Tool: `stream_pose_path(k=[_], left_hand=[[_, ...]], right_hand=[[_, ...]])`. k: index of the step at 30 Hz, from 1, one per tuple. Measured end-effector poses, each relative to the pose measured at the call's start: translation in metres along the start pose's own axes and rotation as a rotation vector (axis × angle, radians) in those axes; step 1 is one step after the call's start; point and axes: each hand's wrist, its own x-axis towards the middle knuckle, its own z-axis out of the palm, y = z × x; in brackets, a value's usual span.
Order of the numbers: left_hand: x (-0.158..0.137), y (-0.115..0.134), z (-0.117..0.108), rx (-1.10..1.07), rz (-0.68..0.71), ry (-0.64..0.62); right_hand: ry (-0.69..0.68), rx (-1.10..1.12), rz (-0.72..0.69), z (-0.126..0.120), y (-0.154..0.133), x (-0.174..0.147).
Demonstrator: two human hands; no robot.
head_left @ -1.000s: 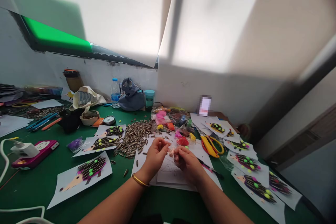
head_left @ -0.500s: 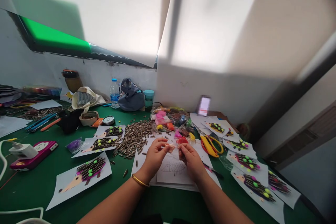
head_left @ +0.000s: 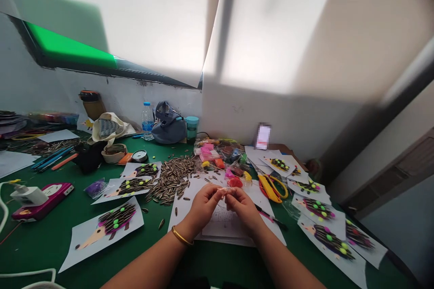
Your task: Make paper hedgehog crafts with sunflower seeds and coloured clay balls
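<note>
My left hand (head_left: pixel 204 204) and my right hand (head_left: pixel 241 207) meet over the sheets, fingertips pinched on a small piece of peach-coloured modelling clay (head_left: pixel 223 191) in clear wrap. The fingers cover much of it. Beneath them lies white paper (head_left: pixel 222 228) with a pencil-drawn hedgehog, partly hidden by my hands. Just beyond are a red lump of clay (head_left: pixel 235 182) and several bright clay pieces in clear bags (head_left: pixel 217 153). A heap of striped sunflower seeds (head_left: pixel 174 176) is left of the paper.
Yellow-handled scissors (head_left: pixel 270 189) and a dark-tipped pen (head_left: pixel 271 216) lie to the right. Hedgehog pictures with seed spines rest on both sides, one at left (head_left: pixel 105 228), one at right (head_left: pixel 334 246). A magenta power strip (head_left: pixel 54 196) and a phone (head_left: pixel 263 137) flank the area.
My hands have come together and dropped slightly, the right one moving left. The wrapped clay, stretched between them before, is now mostly covered by the fingers.
</note>
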Motion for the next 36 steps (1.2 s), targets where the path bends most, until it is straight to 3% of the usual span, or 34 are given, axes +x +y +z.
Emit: stream_pose_path(k=[7,14,17,21,24,26,30,36], left_hand=[[-0.004,-0.002,0.005,0.098,0.030,0.026],[0.003,-0.005,0.006,-0.363,-0.237,0.095],[0.003,-0.005,0.006,-0.455,-0.297,0.079],[-0.001,-0.002,0.005,-0.251,-0.171,0.006],[-0.003,-0.003,0.005,0.004,-0.080,0.070],[-0.003,-0.005,0.005,0.019,-0.089,0.105],[0.002,-0.006,0.005,-0.239,-0.204,0.104],[0.006,-0.005,-0.002,-0.612,-0.355,0.261]], right_hand=[[-0.001,-0.024,0.009,-0.003,0.002,0.000],[0.112,0.110,0.020,-0.003,0.008,0.003],[0.165,0.119,0.057,-0.004,0.011,0.004],[0.158,0.075,0.022,-0.003,0.008,0.002],[0.090,-0.022,-0.039,0.001,0.003,-0.001],[0.057,-0.068,-0.055,0.003,0.000,-0.002],[0.121,-0.084,-0.037,0.004,0.003,0.000],[0.145,-0.051,0.013,-0.004,0.013,0.006]])
